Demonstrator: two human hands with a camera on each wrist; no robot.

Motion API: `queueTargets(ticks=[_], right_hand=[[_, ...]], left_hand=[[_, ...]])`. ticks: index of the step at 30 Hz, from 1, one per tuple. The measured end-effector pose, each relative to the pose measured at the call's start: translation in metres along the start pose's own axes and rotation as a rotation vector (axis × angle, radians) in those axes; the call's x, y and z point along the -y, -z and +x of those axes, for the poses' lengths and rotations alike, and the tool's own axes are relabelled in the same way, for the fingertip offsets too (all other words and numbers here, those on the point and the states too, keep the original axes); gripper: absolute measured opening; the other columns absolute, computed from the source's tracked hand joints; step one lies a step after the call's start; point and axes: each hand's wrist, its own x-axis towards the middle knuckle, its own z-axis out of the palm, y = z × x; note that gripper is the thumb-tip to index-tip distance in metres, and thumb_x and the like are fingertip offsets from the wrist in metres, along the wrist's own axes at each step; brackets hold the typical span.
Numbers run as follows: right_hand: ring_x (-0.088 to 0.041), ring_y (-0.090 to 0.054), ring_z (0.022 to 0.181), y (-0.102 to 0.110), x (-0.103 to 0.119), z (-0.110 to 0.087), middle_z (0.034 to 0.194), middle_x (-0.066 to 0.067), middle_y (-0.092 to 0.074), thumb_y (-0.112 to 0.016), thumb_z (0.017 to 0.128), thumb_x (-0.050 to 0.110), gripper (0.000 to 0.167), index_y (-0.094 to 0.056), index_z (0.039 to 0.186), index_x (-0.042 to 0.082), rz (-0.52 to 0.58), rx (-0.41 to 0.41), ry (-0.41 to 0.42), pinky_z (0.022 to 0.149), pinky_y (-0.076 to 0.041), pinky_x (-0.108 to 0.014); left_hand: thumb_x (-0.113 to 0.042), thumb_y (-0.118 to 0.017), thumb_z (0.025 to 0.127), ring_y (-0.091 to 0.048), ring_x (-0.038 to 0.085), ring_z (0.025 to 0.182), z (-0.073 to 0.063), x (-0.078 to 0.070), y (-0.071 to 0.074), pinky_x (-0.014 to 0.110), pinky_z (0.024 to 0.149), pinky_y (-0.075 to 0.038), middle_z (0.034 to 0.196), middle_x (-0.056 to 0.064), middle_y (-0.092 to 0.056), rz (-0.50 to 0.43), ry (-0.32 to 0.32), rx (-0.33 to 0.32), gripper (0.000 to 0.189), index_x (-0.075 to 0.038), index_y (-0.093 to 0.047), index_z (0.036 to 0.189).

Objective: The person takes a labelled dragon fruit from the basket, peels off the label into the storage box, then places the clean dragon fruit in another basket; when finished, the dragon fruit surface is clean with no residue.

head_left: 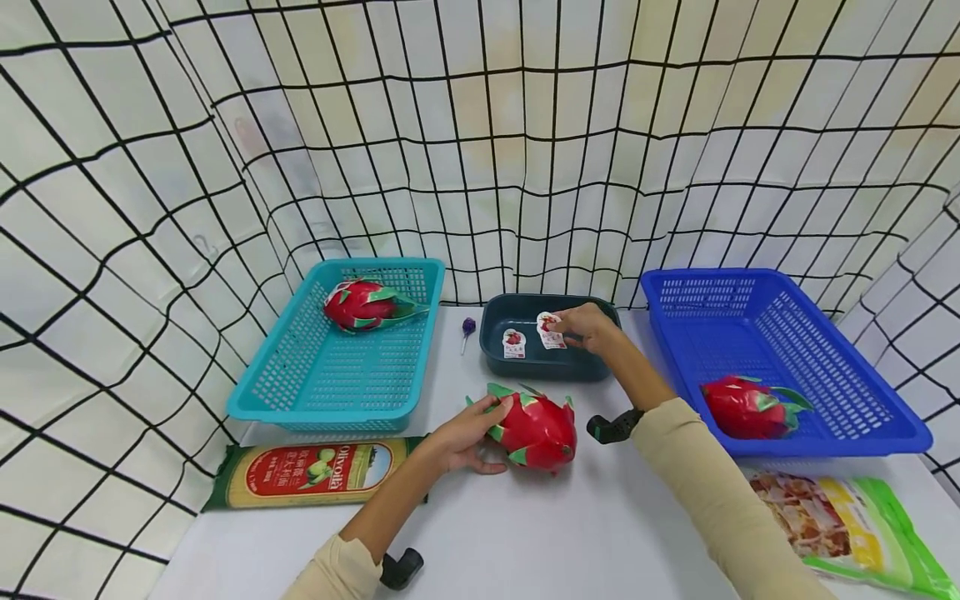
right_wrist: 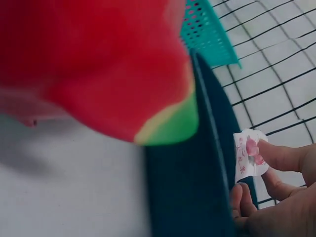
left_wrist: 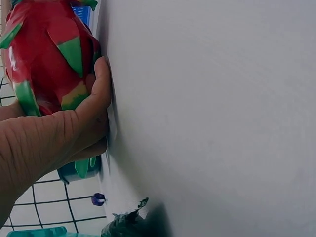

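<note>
My left hand [head_left: 467,437] grips the left end of a red dragon fruit [head_left: 546,432] with green-tipped scales, lying on the white table in the middle. In the left wrist view, the fingers and thumb curl round that dragon fruit [left_wrist: 49,59]. Over the dark teal tray [head_left: 498,310], my right hand [head_left: 592,327] pinches a small white sticker [head_left: 550,332] printed with a red fruit. The right wrist view shows this sticker [right_wrist: 249,153] between thumb and fingertips, beside the tray wall. A second, similar sticker [head_left: 513,343] lies in the tray, left of the pinched one.
A turquoise basket [head_left: 255,400] with a dragon fruit [head_left: 367,306] stands left; a blue basket [head_left: 885,442] with another [head_left: 750,408] stands right. A purple lollipop [head_left: 468,327], a spaghetti pack [head_left: 315,475] and a green-yellow food bag [head_left: 855,529] lie around. Black wire mesh [head_left: 517,137] encloses the back and sides.
</note>
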Motion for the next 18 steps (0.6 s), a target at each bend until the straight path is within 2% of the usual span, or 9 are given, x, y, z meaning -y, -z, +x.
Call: queueTargets(ticks=[3,5,11,18], right_hand=[[-0.017,-0.049,0.097,0.0,-0.008,0.013,0.129,-0.008,-0.058,-0.068,0.09,0.007,0.042,-0.06,0.132,0.004,-0.105,-0.049,-0.02,0.07,-0.045,-0.022],[-0.019,-0.049,0.095,-0.001,-0.013,0.019,0.133,-0.011,-0.058,-0.071,0.088,0.009,0.041,-0.063,0.128,0.004,-0.16,-0.087,-0.034,0.068,-0.044,-0.024],[-0.018,-0.045,0.089,-0.005,-0.023,0.032,0.129,-0.01,-0.052,-0.071,0.088,0.01,0.047,-0.057,0.133,0.0,-0.148,-0.124,-0.091,0.064,-0.04,-0.022],[-0.02,-0.044,0.083,-0.01,-0.026,0.034,0.121,-0.011,-0.048,-0.073,0.086,0.007,0.049,-0.056,0.131,-0.004,-0.099,-0.144,-0.093,0.06,-0.038,-0.024]], left_hand=[[-0.05,-0.059,0.093,-0.04,0.039,0.129,0.001,0.001,-0.002,0.051,0.083,-0.058,0.141,0.018,-0.043,0.006,-0.005,0.0,0.065,-0.018,-0.037,0.145],[-0.05,-0.06,0.093,-0.04,0.038,0.128,0.0,0.001,-0.003,0.05,0.083,-0.058,0.141,0.018,-0.043,0.003,-0.001,-0.008,0.067,-0.018,-0.037,0.146],[-0.047,-0.062,0.092,-0.04,0.039,0.129,-0.001,0.003,-0.003,0.049,0.083,-0.058,0.142,0.018,-0.043,-0.005,0.0,-0.016,0.068,-0.019,-0.036,0.148],[-0.046,-0.062,0.093,-0.041,0.039,0.129,-0.001,0.005,0.002,0.048,0.083,-0.058,0.141,0.018,-0.043,-0.002,-0.016,-0.014,0.066,-0.019,-0.037,0.147]])
